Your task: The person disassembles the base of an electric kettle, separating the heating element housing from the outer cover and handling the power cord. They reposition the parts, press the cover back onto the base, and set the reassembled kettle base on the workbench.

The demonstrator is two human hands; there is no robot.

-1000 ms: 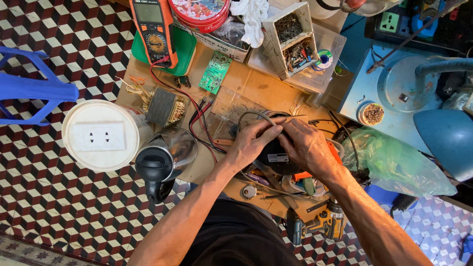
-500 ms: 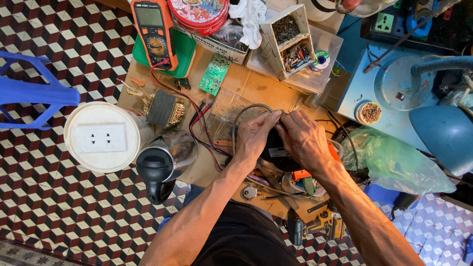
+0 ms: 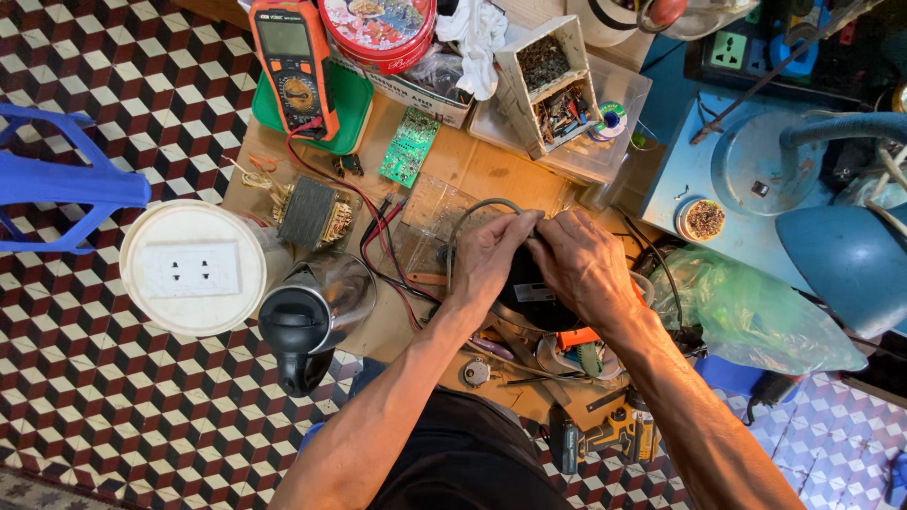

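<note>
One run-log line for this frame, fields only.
left hand: on black part, pinching grey cable | right hand: on black part | near: kettle, transformer, multimeter

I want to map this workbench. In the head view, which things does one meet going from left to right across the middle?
Blue plastic chair → round white socket reel → black electric kettle → left hand → right hand → green plastic bag → blue lamp shade.

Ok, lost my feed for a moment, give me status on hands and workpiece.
Both hands on the black round part: left hand and right hand pinching its grey cable. Red and black leads trail close beside the left hand.
</note>
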